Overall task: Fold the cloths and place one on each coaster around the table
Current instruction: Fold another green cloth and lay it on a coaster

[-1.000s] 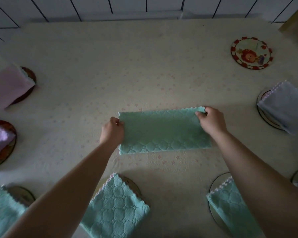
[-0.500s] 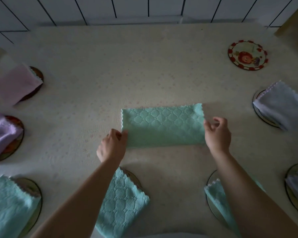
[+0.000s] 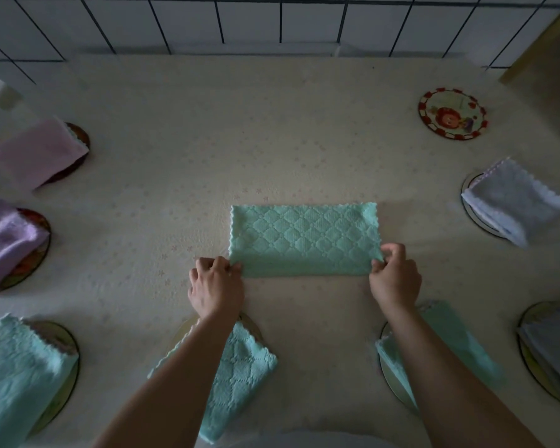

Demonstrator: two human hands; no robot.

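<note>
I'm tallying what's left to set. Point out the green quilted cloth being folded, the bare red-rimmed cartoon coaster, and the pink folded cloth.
green quilted cloth (image 3: 304, 237): head view, middle of its top face.
red-rimmed cartoon coaster (image 3: 452, 114): head view, its printed centre.
pink folded cloth (image 3: 38, 153): head view, middle of its top.

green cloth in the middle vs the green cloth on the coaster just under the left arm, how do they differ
The middle green cloth lies as a long rectangle on the bare table, square to the near edge; the green cloth by the left arm is a compact folded square, turned at an angle on a coaster. The left hand and right hand pinch the middle cloth's near corners; nothing holds the other. Both share the mint colour and diamond quilting.
</note>
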